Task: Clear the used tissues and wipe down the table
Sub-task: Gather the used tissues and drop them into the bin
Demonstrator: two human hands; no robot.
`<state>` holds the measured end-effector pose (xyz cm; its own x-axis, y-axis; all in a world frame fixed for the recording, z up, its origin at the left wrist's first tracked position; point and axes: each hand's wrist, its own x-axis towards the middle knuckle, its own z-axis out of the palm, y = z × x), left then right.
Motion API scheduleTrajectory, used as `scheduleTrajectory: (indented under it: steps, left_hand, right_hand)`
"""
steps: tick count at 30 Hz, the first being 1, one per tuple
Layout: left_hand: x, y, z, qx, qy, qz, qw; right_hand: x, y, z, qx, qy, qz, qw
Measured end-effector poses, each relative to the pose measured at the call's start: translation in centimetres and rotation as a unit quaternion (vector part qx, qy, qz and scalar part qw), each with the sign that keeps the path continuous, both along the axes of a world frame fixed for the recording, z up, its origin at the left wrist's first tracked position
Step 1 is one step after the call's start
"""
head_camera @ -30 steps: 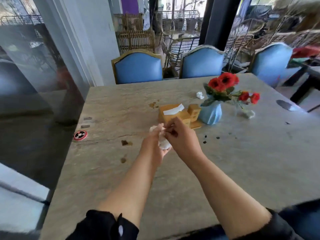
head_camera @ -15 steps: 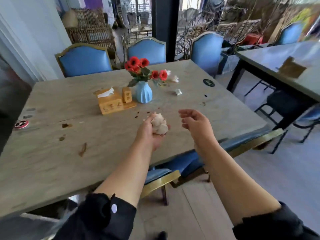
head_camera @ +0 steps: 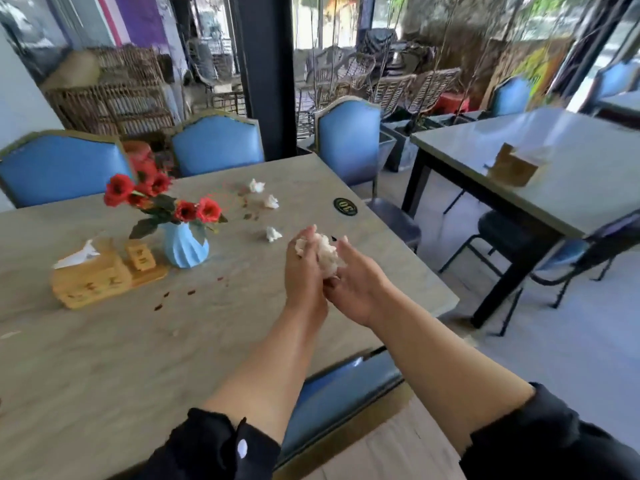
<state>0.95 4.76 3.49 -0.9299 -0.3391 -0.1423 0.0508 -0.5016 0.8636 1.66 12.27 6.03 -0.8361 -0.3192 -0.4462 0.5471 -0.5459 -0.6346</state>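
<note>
Stone-patterned surface bearing, left of centre, a wooden tissue box and a blue vase of red flowers. Above the right part of the surface, the left hand and right hand together clasp a wad of used tissues. Three crumpled tissues lie loose beyond: one near the hands, two farther back. Dark crumbs scattered nearby.
</note>
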Motion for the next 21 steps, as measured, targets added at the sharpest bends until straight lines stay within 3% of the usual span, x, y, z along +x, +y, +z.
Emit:
scheduleTrajectory:
  steps: [5, 10, 14, 17, 21]
  left_hand:
    - [-6.1, 6.7, -0.2, -0.196, -0.016, -0.007, 0.98]
    - [-12.6, 13.3, -1.4, -0.402, -0.05, 0.025, 0.914]
    - [-17.8, 19.7, -2.7, -0.345, -0.1, 0.045, 0.932]
    - [-20.7, 23.7, -3.6, -0.319, -0.089, 0.049, 0.942]
    - [-24.9, 28.1, -4.1, -0.199, -0.103, 0.04, 0.974]
  right_hand:
    - [-6.7, 5.1, -0.3, 0.022, 0.001, -0.051, 0.998]
    - [-14.0, 12.0, -1.3, 0.117, 0.037, 0.005, 0.992]
    - [-20.1, 18.2, -3.1, 0.136, 0.061, 0.023, 0.989]
    - [-23.4, 22.0, -4.0, 0.142, 0.055, 0.05, 0.987]
    - [-28.6, 27.0, -5.6, 0.072, 0.034, 0.08, 0.994]
